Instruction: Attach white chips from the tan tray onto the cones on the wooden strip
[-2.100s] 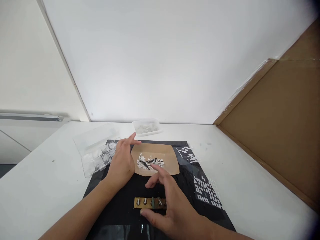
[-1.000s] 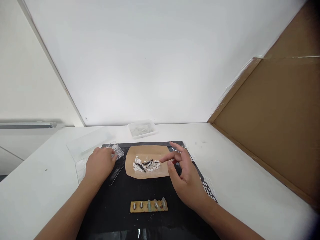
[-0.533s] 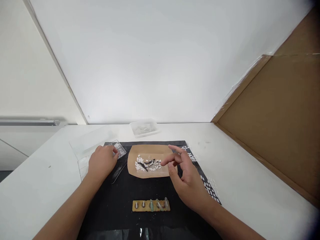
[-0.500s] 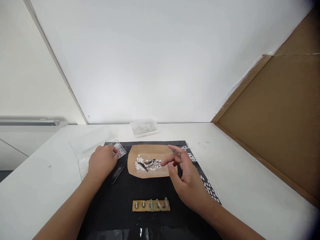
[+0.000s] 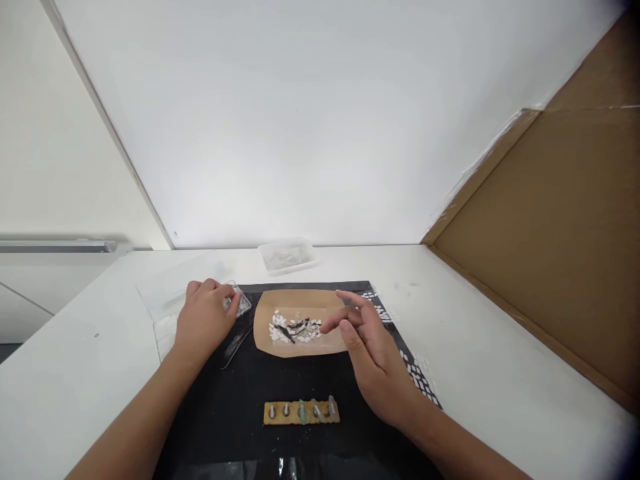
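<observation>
My left hand [image 5: 207, 317] is over the near-left part of a small clear compartment case [image 5: 241, 305], thumb and fingertips close together; whatever they hold is too small to make out. My right hand [image 5: 373, 347] hovers at the right end of a tan paper tray [image 5: 270, 303], fingers apart and nothing visible in them. White chips [image 5: 277, 331] and dark twisted strands [image 5: 285, 333] lie in the tray. Nearer me, a yellow strip [image 5: 280, 419] bears several small metal studs and clear or greenish tips. A nail file [image 5: 235, 350] lies between my left hand and the tray.
A clear plastic tub [image 5: 287, 257] with pale pieces stands behind the black mat [image 5: 240, 413]. White rectangular stickers [image 5: 420, 377] line the mat's right edge. Clear plastic sheets [image 5: 165, 287] lie at the left. A cardboard panel [image 5: 560, 233] rises on the right.
My left hand has shifted slightly, its knuckles raised and its thumb and fingers changed in pose over the case. My right thumb has moved slightly closer to the fingers.
</observation>
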